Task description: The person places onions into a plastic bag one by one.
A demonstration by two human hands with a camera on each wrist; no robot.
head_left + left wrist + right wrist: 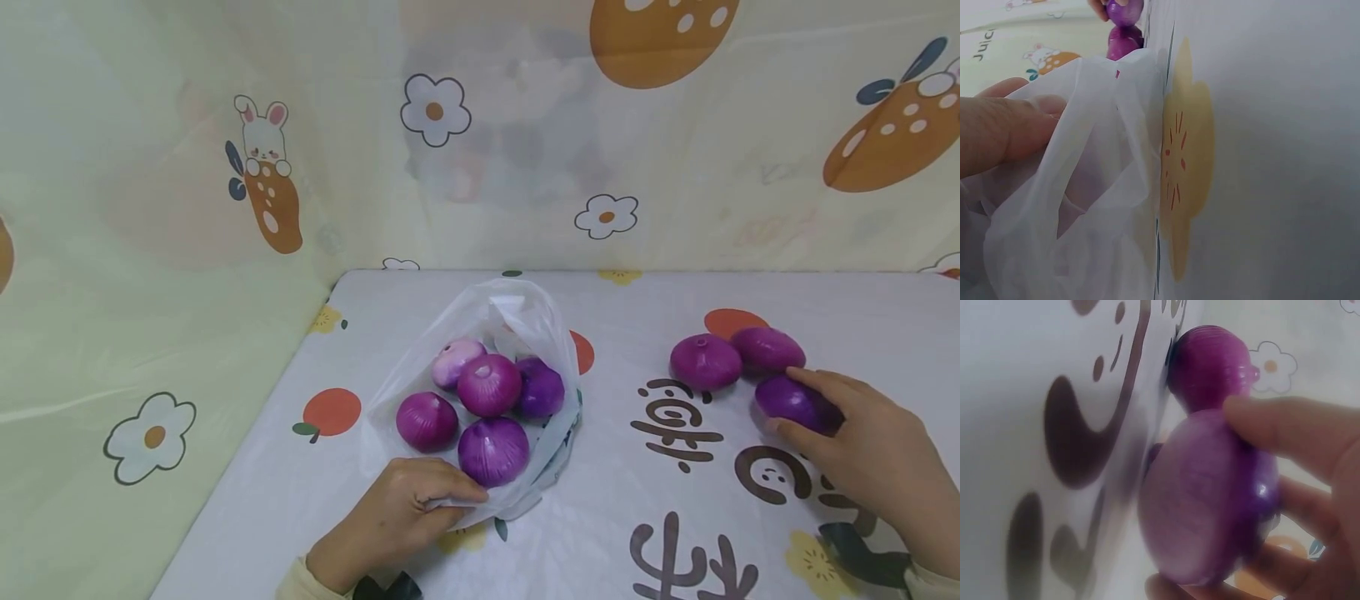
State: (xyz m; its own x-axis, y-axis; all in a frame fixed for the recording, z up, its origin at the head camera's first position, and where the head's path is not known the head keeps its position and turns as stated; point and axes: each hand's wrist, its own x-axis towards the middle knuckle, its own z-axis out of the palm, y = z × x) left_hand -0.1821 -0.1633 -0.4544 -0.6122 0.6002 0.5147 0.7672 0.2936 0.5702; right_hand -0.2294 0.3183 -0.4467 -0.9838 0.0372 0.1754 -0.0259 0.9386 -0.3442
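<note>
My left hand pinches the near rim of a translucent white plastic bag, which lies with its mouth spread open. Several purple onions sit in the bag, among them a round one close to my left fingertips and a paler one at the back. On the right, my right hand grips a purple onion between thumb and fingers, low over the tablecloth. Just beyond it are two more onions, one with its tip up and one on its side.
The table wears a white printed tablecloth with fruit, flowers and dark lettering. A cream curtain with carrots, flowers and a rabbit rises behind the table and along its left side. Dark straps circle both wrists.
</note>
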